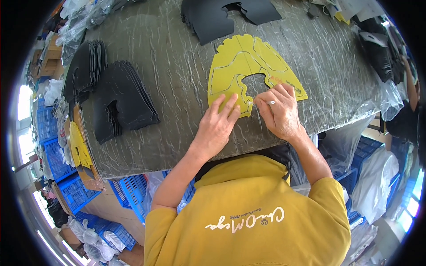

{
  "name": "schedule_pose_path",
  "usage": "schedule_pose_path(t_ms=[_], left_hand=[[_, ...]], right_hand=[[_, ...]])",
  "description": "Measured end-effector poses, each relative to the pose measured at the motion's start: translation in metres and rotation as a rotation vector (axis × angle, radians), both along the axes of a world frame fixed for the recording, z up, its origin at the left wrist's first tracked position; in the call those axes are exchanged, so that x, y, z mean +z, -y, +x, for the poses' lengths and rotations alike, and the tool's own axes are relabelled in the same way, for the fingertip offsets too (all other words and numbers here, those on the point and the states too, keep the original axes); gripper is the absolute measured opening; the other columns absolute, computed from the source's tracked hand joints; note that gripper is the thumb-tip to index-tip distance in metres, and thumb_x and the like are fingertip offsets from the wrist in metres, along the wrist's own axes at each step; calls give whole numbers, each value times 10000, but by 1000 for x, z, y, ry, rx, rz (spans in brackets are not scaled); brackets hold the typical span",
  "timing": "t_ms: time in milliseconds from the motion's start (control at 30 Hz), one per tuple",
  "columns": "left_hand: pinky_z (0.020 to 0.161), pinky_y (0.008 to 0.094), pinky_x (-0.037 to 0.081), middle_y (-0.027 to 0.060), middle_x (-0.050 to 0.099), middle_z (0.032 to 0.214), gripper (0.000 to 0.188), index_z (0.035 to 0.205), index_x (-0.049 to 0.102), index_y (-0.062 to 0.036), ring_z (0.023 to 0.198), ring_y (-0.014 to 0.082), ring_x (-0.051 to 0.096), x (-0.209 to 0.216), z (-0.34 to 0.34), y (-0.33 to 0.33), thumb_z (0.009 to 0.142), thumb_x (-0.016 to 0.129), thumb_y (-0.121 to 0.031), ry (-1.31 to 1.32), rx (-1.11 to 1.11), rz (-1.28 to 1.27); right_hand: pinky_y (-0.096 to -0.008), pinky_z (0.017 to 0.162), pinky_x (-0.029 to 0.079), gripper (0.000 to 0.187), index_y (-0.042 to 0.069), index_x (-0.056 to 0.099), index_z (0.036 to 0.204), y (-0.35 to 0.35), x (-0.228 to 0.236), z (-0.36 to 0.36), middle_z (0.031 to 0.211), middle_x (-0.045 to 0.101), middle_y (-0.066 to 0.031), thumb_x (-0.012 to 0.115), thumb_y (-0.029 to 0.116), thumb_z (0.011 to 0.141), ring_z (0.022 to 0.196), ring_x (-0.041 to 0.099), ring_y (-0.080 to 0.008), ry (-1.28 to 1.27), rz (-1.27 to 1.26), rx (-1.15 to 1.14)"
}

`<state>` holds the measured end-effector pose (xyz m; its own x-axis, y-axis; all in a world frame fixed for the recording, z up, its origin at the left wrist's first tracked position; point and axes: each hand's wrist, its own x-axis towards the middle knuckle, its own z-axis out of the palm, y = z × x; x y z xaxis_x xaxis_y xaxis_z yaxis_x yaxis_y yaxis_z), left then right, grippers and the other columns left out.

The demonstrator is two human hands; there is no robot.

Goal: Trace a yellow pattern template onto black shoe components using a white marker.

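Note:
A yellow curved template with cut slots and a notched inner edge lies on the covered table. My left hand rests on its lower left part, fingers spread and pressing it down. In my right hand is a slim pen, pinched between thumb and fingers, its pale end showing. The pen's tip is at the template's inner cutout, partly hidden by my fingers. Whether a dark piece lies under the template I cannot tell.
Stacks of black cut pieces lie at the left, with another black stack at the far side. The table has a wrinkled clear film over it. Blue crates and plastic bags stand below. Another person is at the right edge.

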<state>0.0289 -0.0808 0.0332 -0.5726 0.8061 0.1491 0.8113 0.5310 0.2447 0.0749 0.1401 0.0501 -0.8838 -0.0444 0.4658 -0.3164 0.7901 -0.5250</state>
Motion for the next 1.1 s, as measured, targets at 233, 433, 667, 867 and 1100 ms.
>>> schedule_pose_path(t_ms=[233,433,667,867,1100], left_hand=[[1020,427,534,84,522,1503,445,1269,632,-30,1333,337,507,0,1,-1,829,644,35,5,-1,-12],[1026,427,533,81,522,1506,452,1271,632,-30,1338,334,503,2,1,0,824,651,35,13,4,-12],[1032,427,534,79,520,1508,457,1272,633,-32,1343,333,498,2,0,-1,820,653,35,9,0,-27],[1037,430,532,81,509,1517,479,1291,627,-23,1347,337,497,2,0,0,817,654,40,9,-5,-37],[1035,429,531,87,511,1513,480,1293,623,-19,1343,342,498,2,0,-1,817,649,46,18,-6,-29]], right_hand=[[-390,840,421,81,100,659,899,4,-4,-1,796,660,-18,736,77,895,780,610,-238,-3,-18,-14],[-391,830,419,50,97,666,942,4,-1,0,804,648,-22,698,63,925,767,581,-253,-11,-13,-1],[-393,832,425,48,97,654,951,3,-4,3,793,631,-25,687,65,935,767,582,-254,-9,-31,13],[-398,873,428,75,102,652,921,-8,1,-1,789,631,-19,726,98,910,802,610,-243,45,47,37],[-401,852,421,91,113,642,933,-3,0,7,783,623,-15,723,86,903,804,609,-240,-17,69,-34]])
